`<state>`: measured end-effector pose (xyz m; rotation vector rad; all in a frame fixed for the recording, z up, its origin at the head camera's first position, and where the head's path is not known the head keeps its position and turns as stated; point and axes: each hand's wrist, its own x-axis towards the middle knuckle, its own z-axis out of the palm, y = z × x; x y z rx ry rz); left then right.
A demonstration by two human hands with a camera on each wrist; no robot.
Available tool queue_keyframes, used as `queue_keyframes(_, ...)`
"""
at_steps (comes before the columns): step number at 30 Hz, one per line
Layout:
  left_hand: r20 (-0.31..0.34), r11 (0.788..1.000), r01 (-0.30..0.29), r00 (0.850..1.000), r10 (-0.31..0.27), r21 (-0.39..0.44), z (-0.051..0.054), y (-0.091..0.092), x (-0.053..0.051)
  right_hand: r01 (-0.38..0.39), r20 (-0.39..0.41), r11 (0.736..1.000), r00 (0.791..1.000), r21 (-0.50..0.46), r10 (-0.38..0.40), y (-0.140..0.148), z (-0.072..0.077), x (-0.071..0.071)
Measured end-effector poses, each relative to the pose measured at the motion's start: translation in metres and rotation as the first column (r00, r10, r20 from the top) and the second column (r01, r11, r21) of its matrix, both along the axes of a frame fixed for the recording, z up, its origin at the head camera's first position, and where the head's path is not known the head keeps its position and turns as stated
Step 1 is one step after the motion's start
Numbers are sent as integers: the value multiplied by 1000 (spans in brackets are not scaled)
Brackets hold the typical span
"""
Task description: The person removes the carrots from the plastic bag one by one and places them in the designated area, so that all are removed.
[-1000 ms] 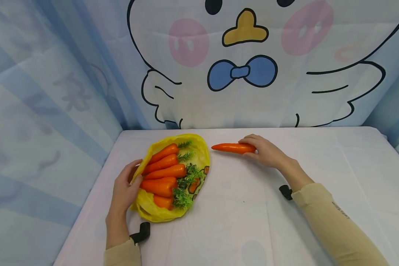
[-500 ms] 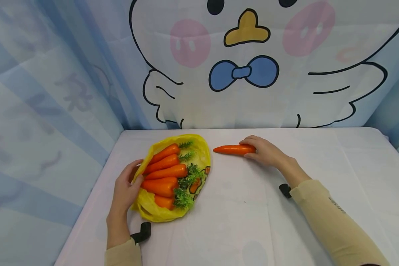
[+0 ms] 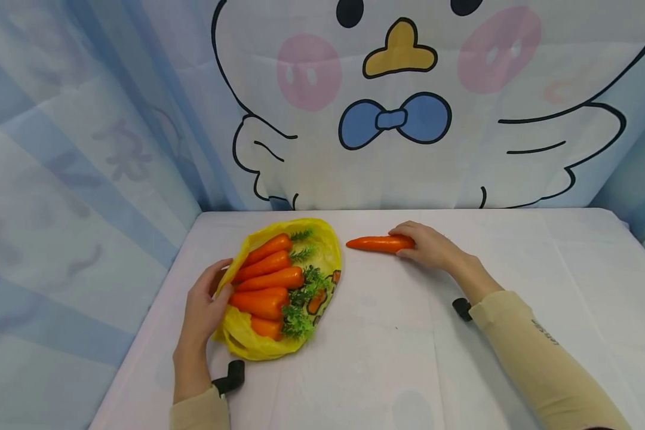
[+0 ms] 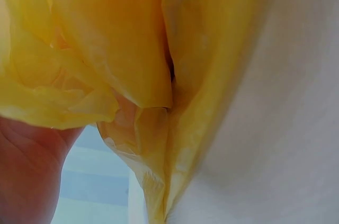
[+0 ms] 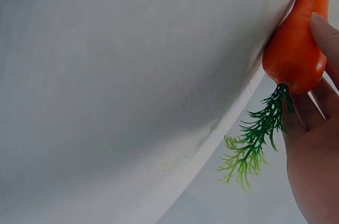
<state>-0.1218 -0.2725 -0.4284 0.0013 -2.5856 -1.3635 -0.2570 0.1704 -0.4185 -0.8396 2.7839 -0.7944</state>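
Several orange carrots with green leafy tops lie side by side in a yellow bag, their tops toward the right. My left hand grips the bag's left edge; the left wrist view shows the crumpled yellow bag up close and part of the hand. To the right of the bag, a single carrot lies on the table, tip pointing left. My right hand holds its thick end. In the right wrist view, fingers and thumb are round the carrot, with its green top hanging free.
A white cloth covers the table. Behind it hangs a curtain printed with a cartoon figure, and a blue and white curtain is at the left. Black devices sit at both wrists.
The carrot in my right hand has shifted very slightly right and down in the head view. My left hand keeps its grip on the bag.
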Motion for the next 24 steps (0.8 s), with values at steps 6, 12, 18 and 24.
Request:
queue_keyframes(6,22,1000,-9,1000,9,4,1,1,0,7,-3,1000,1000,-3,-7,2,-1,-1)
queue_keyframes(12,28,1000,-8,1000,7,16,1,2,1,10,-5,1000,1000,-15,-10,2,-1,-2)
queue_keyframes(18,29,1000,-14,999,14,12,2,3,1,29,2,999,1000,-14,-29,4,2,-1)
queue_keyframes(24,33,1000,-10,999,10,10,3,2,1,17,-8,999,1000,-28,-17,2,8,0)
